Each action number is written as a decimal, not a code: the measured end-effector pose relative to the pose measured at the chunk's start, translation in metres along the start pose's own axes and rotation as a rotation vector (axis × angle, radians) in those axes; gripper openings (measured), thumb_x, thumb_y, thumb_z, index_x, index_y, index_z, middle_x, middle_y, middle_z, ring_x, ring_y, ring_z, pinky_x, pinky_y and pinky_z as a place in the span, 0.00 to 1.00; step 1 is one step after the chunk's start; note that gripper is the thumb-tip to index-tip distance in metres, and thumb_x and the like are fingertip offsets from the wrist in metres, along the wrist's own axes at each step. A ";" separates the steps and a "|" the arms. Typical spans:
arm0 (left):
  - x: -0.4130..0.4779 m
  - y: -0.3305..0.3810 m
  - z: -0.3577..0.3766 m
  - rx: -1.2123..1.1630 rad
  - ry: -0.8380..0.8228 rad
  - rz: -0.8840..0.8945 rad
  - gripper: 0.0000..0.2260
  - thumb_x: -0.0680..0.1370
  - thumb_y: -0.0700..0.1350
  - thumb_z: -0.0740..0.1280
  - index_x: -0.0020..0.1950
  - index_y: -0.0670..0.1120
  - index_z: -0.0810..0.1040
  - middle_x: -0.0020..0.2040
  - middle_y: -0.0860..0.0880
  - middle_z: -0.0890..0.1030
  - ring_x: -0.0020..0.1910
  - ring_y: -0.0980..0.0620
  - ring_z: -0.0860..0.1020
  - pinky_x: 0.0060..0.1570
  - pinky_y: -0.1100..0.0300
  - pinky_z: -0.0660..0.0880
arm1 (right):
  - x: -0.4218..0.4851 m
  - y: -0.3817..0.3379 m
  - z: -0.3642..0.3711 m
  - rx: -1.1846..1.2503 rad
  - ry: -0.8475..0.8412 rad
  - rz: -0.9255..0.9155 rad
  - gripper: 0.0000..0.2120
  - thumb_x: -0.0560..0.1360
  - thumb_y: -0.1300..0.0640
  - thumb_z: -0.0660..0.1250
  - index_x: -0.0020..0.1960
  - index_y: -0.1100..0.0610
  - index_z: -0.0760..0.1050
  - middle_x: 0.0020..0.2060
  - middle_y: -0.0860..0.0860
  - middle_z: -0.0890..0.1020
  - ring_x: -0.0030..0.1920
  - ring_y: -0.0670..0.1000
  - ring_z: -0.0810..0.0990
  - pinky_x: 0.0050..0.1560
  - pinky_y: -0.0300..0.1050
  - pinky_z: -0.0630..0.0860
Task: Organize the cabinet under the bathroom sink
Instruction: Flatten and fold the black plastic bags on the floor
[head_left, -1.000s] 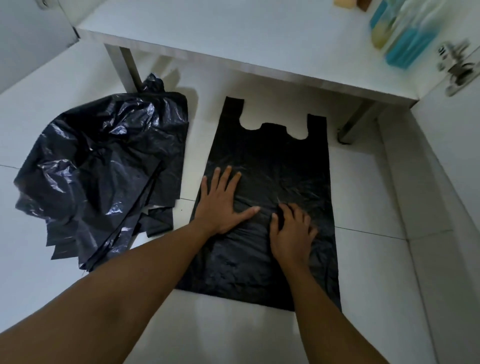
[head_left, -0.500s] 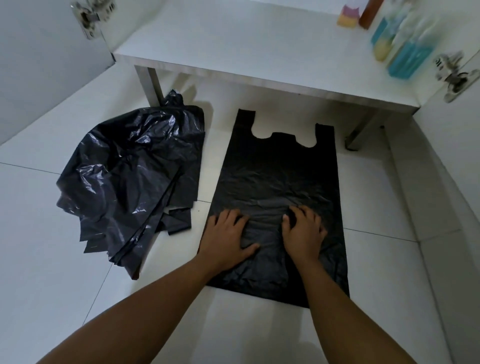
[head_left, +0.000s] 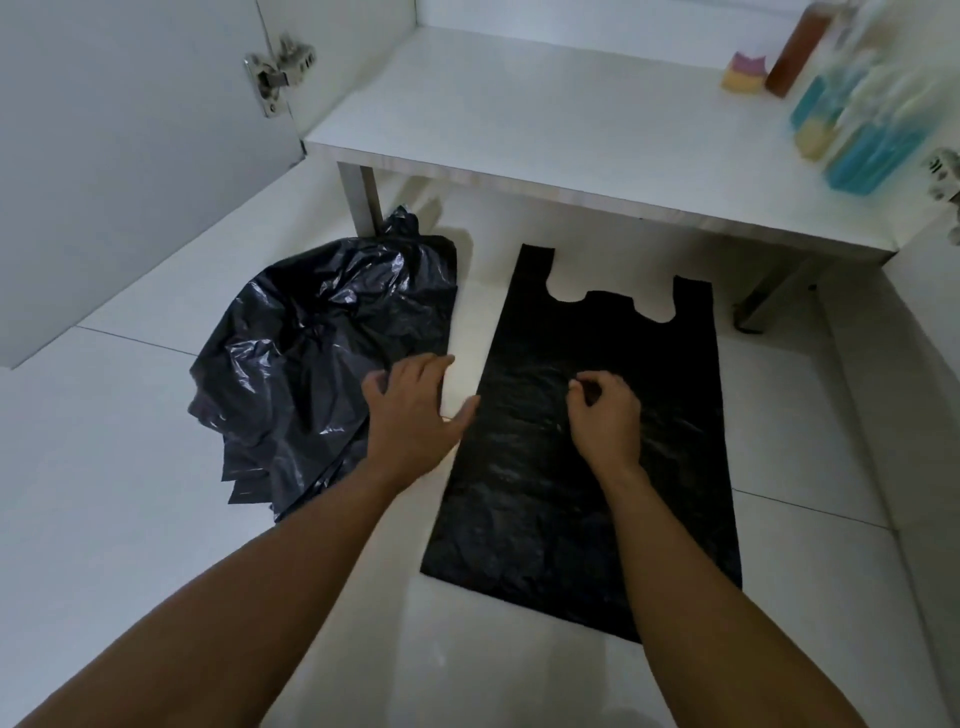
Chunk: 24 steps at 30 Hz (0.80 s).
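Observation:
A flat black plastic bag (head_left: 597, 467) with two handle straps lies spread on the white tiled floor in front of the cabinet. A crumpled pile of black bags (head_left: 317, 353) lies to its left. My left hand (head_left: 415, 415) hovers with fingers spread between the pile and the flat bag, at the pile's right edge, and holds nothing. My right hand (head_left: 605, 421) rests over the middle of the flat bag with its fingers curled in; whether it pinches the plastic I cannot tell.
The white cabinet floor board (head_left: 545, 119) stands on short legs behind the bags. Blue and yellow bottles (head_left: 857, 119), a brown bottle (head_left: 792, 49) and a sponge (head_left: 745, 78) stand at its right. The open cabinet door (head_left: 130, 156) with its hinge is at the left.
Both hands lifted off the lower part of the flat bag. My left hand moved left toward the crumpled pile; my right hand curled its fingers. The camera tilted up.

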<state>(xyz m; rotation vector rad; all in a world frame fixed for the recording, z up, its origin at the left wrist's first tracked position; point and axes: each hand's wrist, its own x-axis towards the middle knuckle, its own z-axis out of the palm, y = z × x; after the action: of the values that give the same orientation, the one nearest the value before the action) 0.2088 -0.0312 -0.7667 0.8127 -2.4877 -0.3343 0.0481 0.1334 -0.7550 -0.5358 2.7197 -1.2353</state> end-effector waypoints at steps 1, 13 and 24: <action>0.011 -0.014 -0.010 -0.003 0.033 -0.101 0.25 0.75 0.64 0.64 0.65 0.51 0.77 0.62 0.50 0.78 0.64 0.48 0.73 0.64 0.45 0.59 | 0.002 -0.017 0.013 0.038 -0.048 -0.027 0.11 0.79 0.53 0.66 0.58 0.55 0.79 0.52 0.52 0.81 0.52 0.51 0.79 0.57 0.49 0.78; 0.055 -0.172 -0.094 0.001 -0.104 -1.041 0.23 0.78 0.56 0.67 0.72 0.53 0.72 0.67 0.44 0.76 0.69 0.42 0.70 0.66 0.42 0.61 | -0.054 -0.143 0.127 0.244 -0.936 0.122 0.17 0.79 0.52 0.68 0.66 0.55 0.75 0.55 0.54 0.81 0.51 0.53 0.81 0.46 0.48 0.82; 0.085 -0.161 -0.126 0.084 0.198 -0.811 0.22 0.83 0.58 0.54 0.45 0.49 0.83 0.52 0.43 0.78 0.58 0.40 0.73 0.60 0.43 0.63 | -0.016 -0.172 0.105 0.705 -0.586 0.090 0.08 0.75 0.68 0.69 0.51 0.60 0.83 0.45 0.52 0.85 0.46 0.48 0.84 0.50 0.40 0.81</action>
<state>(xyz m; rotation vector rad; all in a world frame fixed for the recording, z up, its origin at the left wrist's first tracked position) 0.2939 -0.2196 -0.6873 1.7759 -1.8956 -0.3910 0.1350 -0.0398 -0.6971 -0.5518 1.6762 -1.5746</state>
